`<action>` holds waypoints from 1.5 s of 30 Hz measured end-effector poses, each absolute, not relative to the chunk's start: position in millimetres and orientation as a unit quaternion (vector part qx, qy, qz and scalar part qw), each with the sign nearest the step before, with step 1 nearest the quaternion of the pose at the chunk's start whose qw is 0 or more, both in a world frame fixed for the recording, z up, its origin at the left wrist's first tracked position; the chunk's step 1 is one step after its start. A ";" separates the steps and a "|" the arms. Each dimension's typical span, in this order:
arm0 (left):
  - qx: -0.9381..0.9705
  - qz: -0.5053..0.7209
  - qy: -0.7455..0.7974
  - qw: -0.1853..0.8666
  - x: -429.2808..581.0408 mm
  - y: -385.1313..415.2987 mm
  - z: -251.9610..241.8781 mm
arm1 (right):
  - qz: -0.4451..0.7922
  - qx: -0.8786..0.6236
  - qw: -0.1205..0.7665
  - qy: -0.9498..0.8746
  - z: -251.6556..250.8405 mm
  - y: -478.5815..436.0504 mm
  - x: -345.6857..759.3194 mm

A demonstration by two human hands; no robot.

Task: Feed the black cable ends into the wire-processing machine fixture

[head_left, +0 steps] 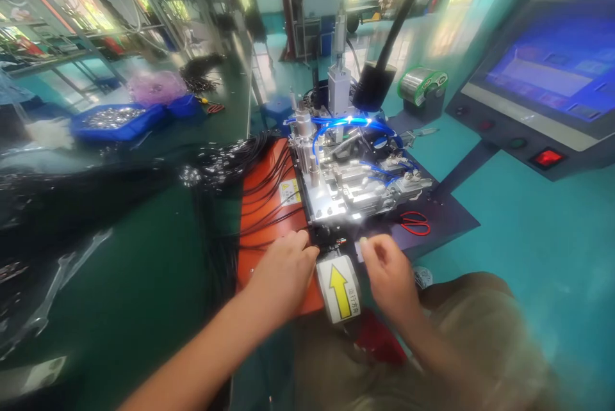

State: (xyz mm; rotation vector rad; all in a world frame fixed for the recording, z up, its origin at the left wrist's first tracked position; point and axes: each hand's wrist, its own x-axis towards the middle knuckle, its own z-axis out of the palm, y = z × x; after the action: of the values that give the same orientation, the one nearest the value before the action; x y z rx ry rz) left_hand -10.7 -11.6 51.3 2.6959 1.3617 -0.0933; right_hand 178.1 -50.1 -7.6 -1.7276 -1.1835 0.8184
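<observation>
Hands-on step, apparently, at the shiny metal machine (331, 196), centre frame; hands apart, left hand (286, 270) curled at its front edge, right hand (391, 273) pinched by a small pale piece (359, 251); can't tell either grip; next move likely calls for careful fingertips above the rounded arrow-marked drum (340, 289); thin black cables (268, 186) drape smooth orange plate (283, 226).

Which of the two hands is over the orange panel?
The left hand: it is over the orange panel, whereas the right hand is on the other side of the yellow-arrow label.
</observation>
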 end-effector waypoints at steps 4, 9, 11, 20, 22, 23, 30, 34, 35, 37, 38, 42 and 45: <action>0.871 -0.056 0.477 0.105 -16.1 -8.1 65.1 | 0.474 -0.576 0.334 -0.576 13.3 -95.2 165.6; 0.828 0.028 0.552 0.091 -39.0 4.6 80.4 | 0.552 -0.409 0.106 -0.719 18.0 -110.7 135.8; 0.816 0.055 0.570 0.079 -46.7 8.3 86.4 | 0.568 -0.337 0.111 -0.743 8.8 -109.1 127.0; 0.829 0.104 0.534 0.129 -48.9 9.2 90.4 | 0.604 -0.263 0.235 -0.715 -29.8 -110.9 105.6; 0.845 0.097 0.488 0.197 -45.8 6.3 89.3 | 0.615 -0.298 0.269 -0.678 -15.7 -107.7 112.1; 0.851 0.086 0.459 0.240 -43.5 4.5 88.8 | 0.618 -0.322 0.294 -0.654 -6.9 -104.8 117.2; 0.820 0.074 0.360 0.438 -20.4 0.8 73.6 | 0.706 -0.376 0.388 -0.457 24.7 -70.7 154.8; 0.826 0.112 0.383 0.398 -21.5 6.6 70.6 | 0.706 -0.407 0.411 -0.410 19.1 -62.9 158.8; 0.829 0.110 0.383 0.392 -24.3 8.1 72.4 | 0.706 -0.406 0.416 -0.405 18.3 -62.7 158.6; 0.838 0.095 0.361 0.399 -30.2 10.1 76.6 | 0.709 -0.398 0.422 -0.401 18.2 -62.6 158.8; 0.841 0.089 0.346 0.406 -32.0 10.4 77.7 | 0.712 -0.393 0.423 -0.399 18.5 -62.4 159.6; 0.841 0.145 0.345 0.390 -23.6 3.5 65.6 | 0.701 -0.401 0.434 -0.399 18.0 -58.4 170.8; 0.827 0.229 0.365 0.361 -6.1 -7.0 42.6 | 0.672 -0.439 0.457 -0.383 13.5 -52.6 185.2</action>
State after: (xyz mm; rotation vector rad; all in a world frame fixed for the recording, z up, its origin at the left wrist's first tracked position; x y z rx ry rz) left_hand -6.1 -7.0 42.6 2.1303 0.9413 0.5905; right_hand 185.2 -52.6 13.5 -1.0816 -0.9445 1.6555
